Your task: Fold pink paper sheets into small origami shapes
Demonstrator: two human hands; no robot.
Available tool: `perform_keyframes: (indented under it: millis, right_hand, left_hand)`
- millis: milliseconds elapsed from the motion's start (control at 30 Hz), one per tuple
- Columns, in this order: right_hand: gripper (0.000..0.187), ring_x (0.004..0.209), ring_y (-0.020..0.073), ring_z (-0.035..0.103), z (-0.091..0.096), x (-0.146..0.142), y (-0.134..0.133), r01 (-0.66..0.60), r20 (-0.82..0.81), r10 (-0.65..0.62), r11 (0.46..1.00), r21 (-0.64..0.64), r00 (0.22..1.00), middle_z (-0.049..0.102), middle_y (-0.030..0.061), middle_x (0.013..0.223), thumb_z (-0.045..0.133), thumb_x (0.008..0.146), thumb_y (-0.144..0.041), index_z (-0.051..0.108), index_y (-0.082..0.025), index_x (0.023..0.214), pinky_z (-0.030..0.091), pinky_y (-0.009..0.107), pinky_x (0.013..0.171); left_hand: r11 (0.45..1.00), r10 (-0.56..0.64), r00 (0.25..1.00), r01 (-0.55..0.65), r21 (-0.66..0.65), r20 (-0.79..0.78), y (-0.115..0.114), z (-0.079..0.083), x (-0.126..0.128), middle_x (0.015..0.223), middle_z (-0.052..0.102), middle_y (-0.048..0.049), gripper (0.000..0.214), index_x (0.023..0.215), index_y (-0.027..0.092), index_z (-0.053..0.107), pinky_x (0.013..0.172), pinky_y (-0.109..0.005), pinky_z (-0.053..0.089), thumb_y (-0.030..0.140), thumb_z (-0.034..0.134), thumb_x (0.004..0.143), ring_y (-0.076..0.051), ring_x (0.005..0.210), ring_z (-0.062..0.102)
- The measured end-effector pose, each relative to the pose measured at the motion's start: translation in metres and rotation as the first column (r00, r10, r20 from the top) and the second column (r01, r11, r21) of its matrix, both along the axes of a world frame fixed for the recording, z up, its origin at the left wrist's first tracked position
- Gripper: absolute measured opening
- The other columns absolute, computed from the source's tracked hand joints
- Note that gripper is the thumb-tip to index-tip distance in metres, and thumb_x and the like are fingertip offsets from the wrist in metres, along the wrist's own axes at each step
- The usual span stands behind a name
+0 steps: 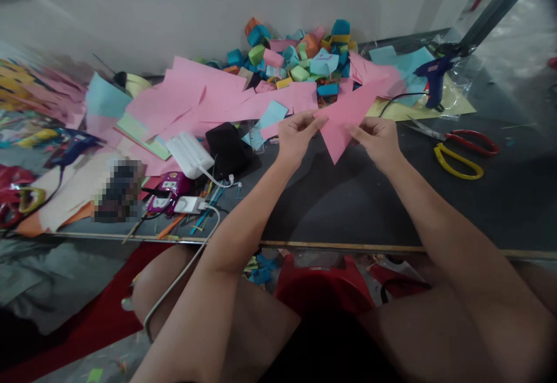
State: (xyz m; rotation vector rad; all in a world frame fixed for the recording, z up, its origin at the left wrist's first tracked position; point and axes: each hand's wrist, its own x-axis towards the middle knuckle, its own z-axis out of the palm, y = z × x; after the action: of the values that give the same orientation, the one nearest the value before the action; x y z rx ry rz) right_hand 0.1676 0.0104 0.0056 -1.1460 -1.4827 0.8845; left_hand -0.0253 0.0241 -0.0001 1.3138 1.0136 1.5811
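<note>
A sheet of pink paper [342, 119] is held up above the dark table, folded or cut to a pointed, triangle-like shape. My left hand [298, 133] pinches its left edge between thumb and fingers. On the other side, my right hand [378, 139] grips the paper near its lower right edge. One corner points down between the two hands. To the right of my right hand lie scissors [456, 146] with one red and one yellow handle. Behind them is a blue glue gun [435, 81].
Small folded paper pieces [300, 58] in many colours are heaped along the wall. Pink sheets [187, 96] spread across the left. A white power bank [189, 154], a black case [228, 150], a purple power strip [169, 191] and another glue gun [73, 145] sit there, with cords near the edge.
</note>
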Motion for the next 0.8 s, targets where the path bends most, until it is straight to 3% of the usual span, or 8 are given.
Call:
perform_keyframes:
  millis: [200,333,433,600,700,800]
  right_hand:
    - [0.058,0.057,0.0152,0.054,0.008,-0.005,-0.007,0.061,0.026,-0.061,0.998,0.004,0.998,0.061,0.0019,0.059,0.075,0.068,-0.080,0.063,-0.024,0.058,0.048,0.033,0.056]
    - [0.060,0.055,0.0159,0.054,0.010,-0.007,-0.008,0.063,0.035,-0.062,0.998,-0.031,0.997,0.060,0.0025,0.057,0.074,0.064,-0.083,0.062,-0.025,0.056,0.048,0.034,0.056]
    - [0.061,0.054,0.0158,0.054,0.007,-0.009,-0.005,0.067,-0.039,-0.069,0.997,-0.044,0.997,0.059,0.0019,0.056,0.074,0.062,-0.085,0.063,-0.025,0.055,0.050,0.035,0.057]
    - [0.065,0.059,0.0162,0.057,-0.002,-0.017,-0.005,0.090,-0.125,-0.104,0.990,-0.109,0.987,0.063,0.0021,0.062,0.073,0.056,-0.089,0.064,-0.025,0.058,0.050,0.033,0.056]
    - [0.066,0.054,0.0132,0.051,-0.005,-0.018,-0.004,0.107,-0.081,-0.113,0.991,-0.085,0.990,0.054,0.0001,0.055,0.071,0.063,-0.088,0.059,-0.024,0.054,0.043,0.031,0.051]
    - [0.066,0.051,0.0121,0.047,-0.007,-0.011,0.002,0.176,-0.099,-0.179,0.983,-0.045,0.979,0.044,-0.0020,0.051,0.069,0.068,-0.087,0.055,-0.024,0.053,0.039,0.030,0.048]
  left_hand:
    - [1.000,0.008,1.000,-0.008,-0.009,-0.024,0.001,-0.002,0.000,0.081,0.073,0.0000,0.023,0.086,0.022,0.078,0.075,-0.029,0.057,0.041,0.086,0.077,-0.013,0.076,0.068]
    - [0.999,0.031,0.998,-0.032,-0.022,-0.063,0.004,-0.002,-0.003,0.083,0.073,-0.0005,0.031,0.107,0.025,0.075,0.084,-0.032,0.058,0.037,0.085,0.080,-0.017,0.091,0.072]
    - [0.999,-0.014,0.998,0.012,-0.041,-0.060,0.003,-0.002,-0.002,0.081,0.072,-0.0009,0.040,0.116,0.024,0.071,0.085,-0.033,0.057,0.039,0.084,0.081,-0.018,0.090,0.072]
    - [0.960,-0.252,0.963,0.236,-0.152,-0.093,-0.004,-0.008,0.007,0.084,0.077,-0.0058,0.042,0.095,0.017,0.073,0.081,-0.036,0.061,0.044,0.091,0.069,-0.021,0.083,0.073]
    - [0.941,-0.307,0.933,0.268,-0.207,-0.187,-0.008,-0.009,0.007,0.078,0.077,-0.0087,0.032,0.079,0.013,0.074,0.072,-0.034,0.062,0.037,0.091,0.069,-0.019,0.073,0.072]
    - [0.922,-0.349,0.915,0.297,-0.248,-0.204,-0.009,-0.004,0.003,0.073,0.077,-0.0100,0.023,0.078,0.011,0.075,0.064,-0.031,0.061,0.030,0.088,0.072,-0.018,0.066,0.071]
